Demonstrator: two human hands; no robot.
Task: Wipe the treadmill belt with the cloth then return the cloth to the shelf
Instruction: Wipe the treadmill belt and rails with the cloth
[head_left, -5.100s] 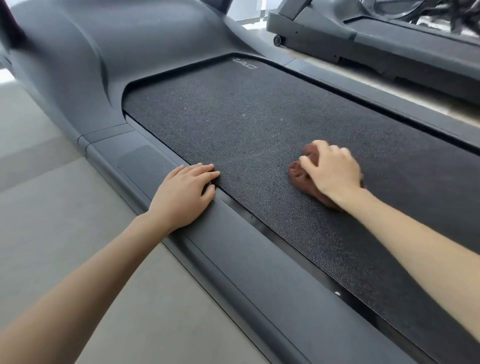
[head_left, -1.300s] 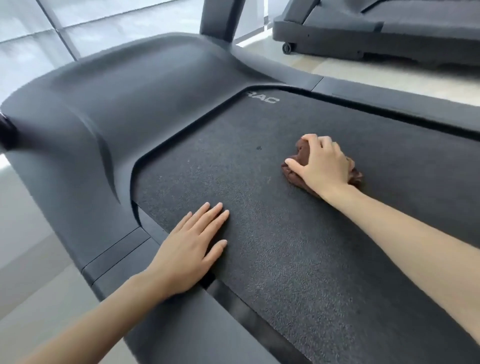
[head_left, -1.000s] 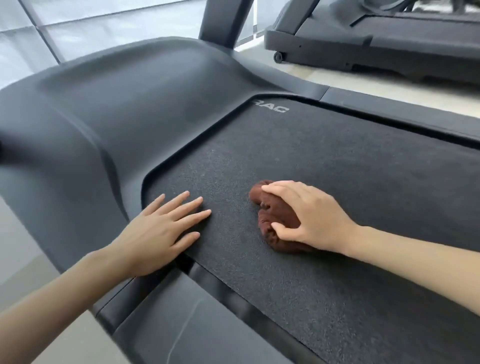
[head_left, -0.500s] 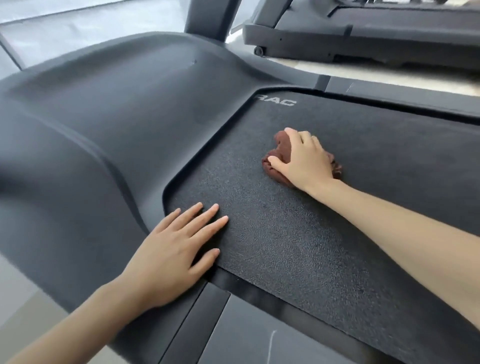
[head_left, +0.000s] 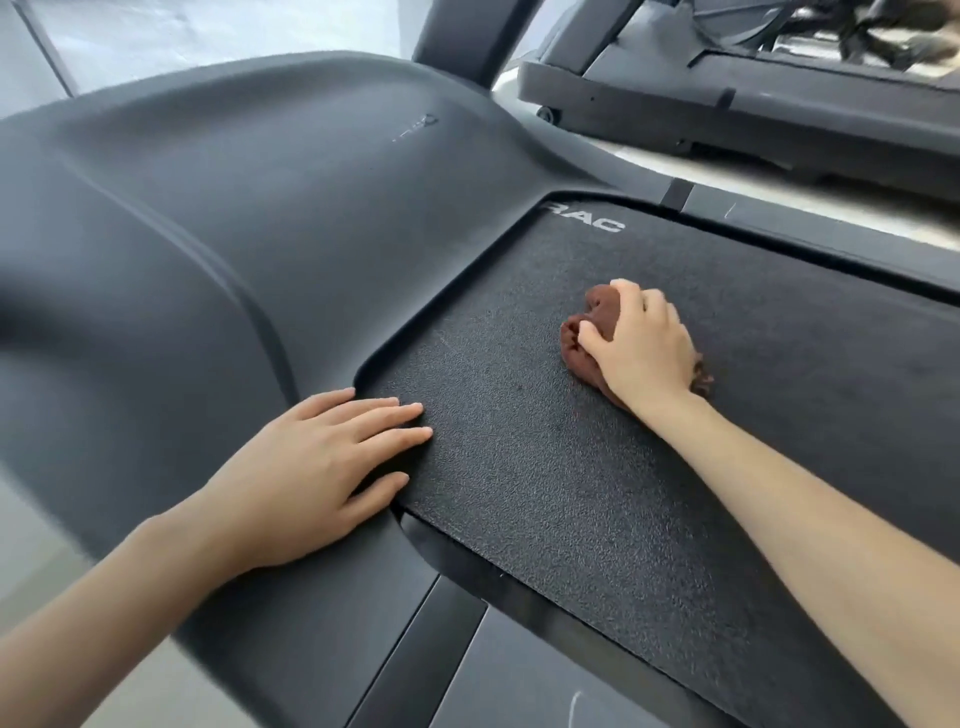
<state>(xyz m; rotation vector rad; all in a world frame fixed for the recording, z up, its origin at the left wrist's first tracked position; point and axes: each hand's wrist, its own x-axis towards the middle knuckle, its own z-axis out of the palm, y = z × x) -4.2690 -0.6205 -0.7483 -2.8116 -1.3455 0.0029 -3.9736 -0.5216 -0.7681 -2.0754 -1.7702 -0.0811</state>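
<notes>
belt (head_left: 571, 493) of dark textured rubber meets the grey motor cover (head_left: 208, 234) at its front, with the far side rail (head_left: 831, 236) and a second treadmill (head_left: 753, 104) beyond. my right hand (head_left: 644, 348) grips the bunched brown cloth (head_left: 597, 312) mid-belt near the front; my left hand (head_left: 311, 467) lies flat, fingers straight, on the near front corner, bare belt between them.
</notes>
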